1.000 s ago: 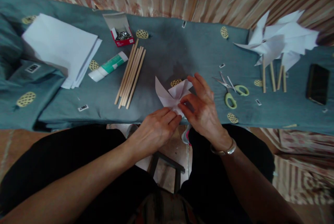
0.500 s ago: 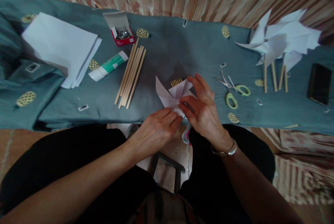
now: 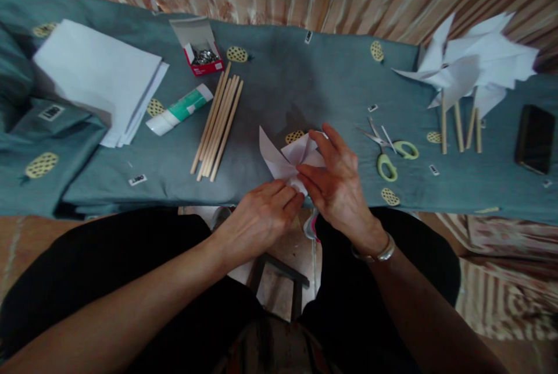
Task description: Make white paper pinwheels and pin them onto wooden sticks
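As the head view shows, a white paper pinwheel (image 3: 275, 157) lies at the near edge of the table, in front of the person and between the two hands. The left hand (image 3: 264, 214) has its fingers together, pressed on the pinwheel's lower edge; its thumb is hidden. The right hand (image 3: 337, 185) closes thumb and forefinger on the paper near the centre, with other fingers by the upper right blade.

The grey-green tablecloth (image 3: 279, 95) bears yellow pineapple motifs (image 3: 238, 54) and small white printed patches (image 3: 138, 180). Their dark capitals seem to begin with an L, but I cannot read the whole word for certain.

To the left, an open red box (image 3: 207, 68) of shiny metal pieces has a white label on its front, its print too small to make out. Below it, a white tube (image 3: 179, 109) wears a green band with a pale patch, any wording blurred. Wooden sticks (image 3: 218, 129) lie bunched just beside the tube, and plain white sheets (image 3: 100, 77) are stacked farther left. To the right are green-handled scissors (image 3: 382, 143), a group of pinwheels on sticks (image 3: 488, 63) and a dark phone (image 3: 535, 139).
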The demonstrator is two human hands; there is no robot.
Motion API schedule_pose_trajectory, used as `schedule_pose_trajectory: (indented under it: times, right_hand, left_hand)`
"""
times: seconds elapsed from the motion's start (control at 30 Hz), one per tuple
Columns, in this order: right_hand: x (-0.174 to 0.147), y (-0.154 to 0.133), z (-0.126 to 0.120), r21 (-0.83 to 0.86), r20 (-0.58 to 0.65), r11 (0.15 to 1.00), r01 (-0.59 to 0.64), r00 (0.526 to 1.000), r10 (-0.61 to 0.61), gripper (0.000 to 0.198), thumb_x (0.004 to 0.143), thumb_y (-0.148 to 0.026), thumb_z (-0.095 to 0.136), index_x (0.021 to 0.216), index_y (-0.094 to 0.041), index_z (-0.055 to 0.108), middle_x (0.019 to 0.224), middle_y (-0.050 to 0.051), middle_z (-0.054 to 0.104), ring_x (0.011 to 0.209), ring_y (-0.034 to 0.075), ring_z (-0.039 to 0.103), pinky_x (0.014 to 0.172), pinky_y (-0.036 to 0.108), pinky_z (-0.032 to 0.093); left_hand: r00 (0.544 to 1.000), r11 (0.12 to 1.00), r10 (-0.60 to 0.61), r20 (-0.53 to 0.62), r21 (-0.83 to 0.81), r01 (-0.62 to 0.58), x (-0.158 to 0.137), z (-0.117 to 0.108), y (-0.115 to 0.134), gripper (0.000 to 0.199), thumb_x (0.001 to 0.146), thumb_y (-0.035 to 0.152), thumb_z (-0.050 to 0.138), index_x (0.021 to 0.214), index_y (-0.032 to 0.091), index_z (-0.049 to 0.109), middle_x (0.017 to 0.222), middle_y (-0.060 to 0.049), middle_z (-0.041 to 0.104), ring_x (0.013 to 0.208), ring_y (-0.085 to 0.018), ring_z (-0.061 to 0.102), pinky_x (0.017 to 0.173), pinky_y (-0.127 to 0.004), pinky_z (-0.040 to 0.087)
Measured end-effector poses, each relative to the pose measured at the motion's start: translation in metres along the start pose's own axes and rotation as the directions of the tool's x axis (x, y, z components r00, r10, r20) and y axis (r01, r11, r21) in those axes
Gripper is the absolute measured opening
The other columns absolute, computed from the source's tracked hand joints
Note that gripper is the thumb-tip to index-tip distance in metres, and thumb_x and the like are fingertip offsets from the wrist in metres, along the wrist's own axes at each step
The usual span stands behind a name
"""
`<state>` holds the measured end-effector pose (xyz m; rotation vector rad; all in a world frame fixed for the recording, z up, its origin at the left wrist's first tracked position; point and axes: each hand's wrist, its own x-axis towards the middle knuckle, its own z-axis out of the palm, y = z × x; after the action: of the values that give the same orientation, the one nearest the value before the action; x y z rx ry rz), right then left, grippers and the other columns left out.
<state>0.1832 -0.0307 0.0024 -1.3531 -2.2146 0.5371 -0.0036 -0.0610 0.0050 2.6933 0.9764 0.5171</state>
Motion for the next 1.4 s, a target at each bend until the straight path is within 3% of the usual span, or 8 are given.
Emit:
schedule_pose_trajectory:
  times: [0.2,0.5,0.73,0.87,1.0,1.1,1.27,1.4]
  right_hand:
    - [-0.001,-0.003,0.001,0.022,0.015,0.999,-0.024,1.0,0.024,0.022,0.094,-0.02,0.052,0.088,-0.03,0.07,0.153,-0.003,0.047,0.153,0.032,0.023,0.121,0.057,0.024]
    - [-0.006,0.0,0.009,-0.244,-0.021,0.96,0.134,0.989,-0.144,0.022,0.098,-0.015,0.047,0.095,-0.023,0.068,0.152,0.006,0.047,0.151,0.033,0.027,0.111,0.059,0.038]
    - [-0.013,-0.002,0.016,-0.239,0.006,0.968,0.083,0.996,-0.084,0.037,0.101,-0.018,0.035,0.132,-0.024,0.055,0.156,0.011,0.043,0.153,0.029,0.024,0.113,0.056,0.037]
    - [-0.015,-0.002,0.018,-0.274,0.033,0.956,0.102,0.995,-0.096,0.038,0.103,-0.021,0.031,0.133,-0.022,0.054,0.155,0.012,0.044,0.153,0.027,0.024,0.114,0.055,0.035]
    - [-0.016,-0.001,0.018,-0.324,0.049,0.928,0.184,0.983,-0.178,0.035,0.103,-0.021,0.031,0.121,-0.019,0.061,0.153,0.014,0.046,0.154,0.027,0.02,0.115,0.054,0.033]
    - [-0.016,0.001,0.019,-0.331,0.059,0.918,0.22,0.975,-0.212,0.035,0.1,-0.017,0.033,0.12,-0.017,0.062,0.153,0.016,0.045,0.155,0.028,0.018,0.113,0.055,0.034]
    - [-0.015,0.002,0.016,-0.314,0.115,0.919,0.238,0.97,-0.212,0.039,0.09,-0.015,0.045,0.126,-0.016,0.059,0.158,0.016,0.038,0.155,0.031,0.014,0.114,0.06,0.031]
    - [-0.014,0.001,0.012,-0.313,0.174,0.919,0.241,0.965,-0.194,0.042,0.086,-0.019,0.05,0.128,-0.013,0.058,0.16,0.019,0.033,0.155,0.035,0.012,0.114,0.062,0.028]
  left_hand:
    - [1.0,1.0,0.0,-0.002,0.003,0.0,0.0,0.001,-0.001,0.016,0.097,0.013,0.05,0.101,0.009,0.066,0.089,-0.008,0.066,0.083,-0.02,0.063,0.074,-0.032,0.057]
    - [1.0,1.0,-0.005,0.013,-0.009,0.005,0.001,0.001,0.0,0.017,0.096,0.013,0.051,0.102,0.007,0.066,0.089,-0.008,0.066,0.084,-0.021,0.063,0.072,-0.032,0.057]
    - [1.0,1.0,-0.009,0.025,-0.007,0.009,0.002,0.0,-0.001,0.014,0.091,0.01,0.055,0.1,0.008,0.066,0.092,-0.009,0.068,0.085,-0.023,0.065,0.075,-0.034,0.058]
    - [0.998,0.999,-0.027,0.052,-0.033,0.029,0.004,-0.006,-0.002,0.012,0.09,0.017,0.059,0.094,0.01,0.068,0.092,-0.01,0.07,0.089,-0.025,0.066,0.078,-0.036,0.058]
    - [0.992,0.983,-0.123,0.023,-0.133,0.125,0.005,-0.017,-0.015,0.018,0.091,0.024,0.06,0.1,0.012,0.07,0.095,-0.01,0.072,0.094,-0.025,0.068,0.081,-0.035,0.057]
    - [0.963,0.955,-0.259,-0.076,-0.171,0.243,0.006,-0.027,-0.032,0.022,0.093,0.026,0.055,0.096,0.015,0.074,0.091,-0.009,0.073,0.084,-0.022,0.07,0.076,-0.032,0.054]
    - [0.913,0.914,-0.388,-0.124,-0.181,0.364,0.006,-0.041,-0.052,0.024,0.09,0.025,0.053,0.09,0.016,0.076,0.084,-0.007,0.073,0.071,-0.017,0.066,0.066,-0.027,0.048]
    - [0.893,0.898,-0.429,-0.139,-0.178,0.403,0.003,-0.045,-0.056,0.027,0.09,0.026,0.052,0.09,0.016,0.077,0.084,-0.008,0.074,0.068,-0.018,0.065,0.066,-0.028,0.047]
